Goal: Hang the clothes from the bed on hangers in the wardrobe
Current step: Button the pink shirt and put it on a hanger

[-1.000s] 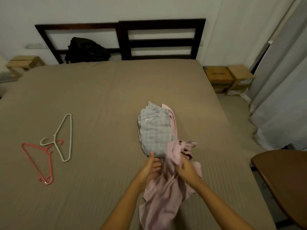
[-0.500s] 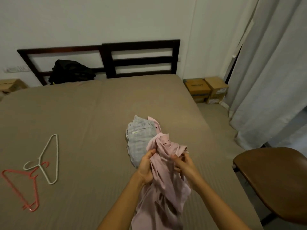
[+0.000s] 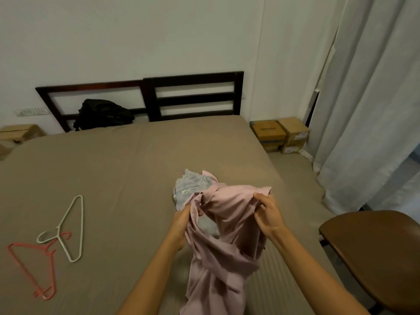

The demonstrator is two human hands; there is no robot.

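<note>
Far left edge: one cardboard box [image 3: 19, 133] beside the bed [image 3: 127, 169], partly cut off by the frame.

On the bed's left part, two hangers. Red hanger [image 3: 34, 269] lies flat nearest the edge; white hanger [image 3: 72, 230] lies just right of it. Their hooks cross or touch; which one is on top cannot be told.

At the headboard [image 3: 193, 96], one black bag [image 3: 103, 113] sits against the slats, at the far end of the bed.

Centre: two garments. Grey checked garment [image 3: 188, 189] lies bunched on the bed, small label showing. Pink shirt [image 3: 227, 246] is lifted in front of it, overlapping its near side, lower part hanging down and trailing toward the near edge.

Left hand [image 3: 181, 220]: forearm reaching forward from below, fingers closed on a fold at the shirt's left side, fingertips tucked into the cloth and partly hidden by it.

Right hand [image 3: 268, 214]: raised a little higher, back of hand toward the camera, thumb and fingers pinching the shirt's upper right edge. The cloth spans between the two hands, held spread apart, sagging in the middle.

Right of the bed: two stacks of cardboard boxes [image 3: 281, 135] on the floor by the wall, exact count unclear. One pale curtain [image 3: 368, 110] hangs beyond them. One brown chair seat [image 3: 375, 251] at lower right, near the bed corner.
</note>
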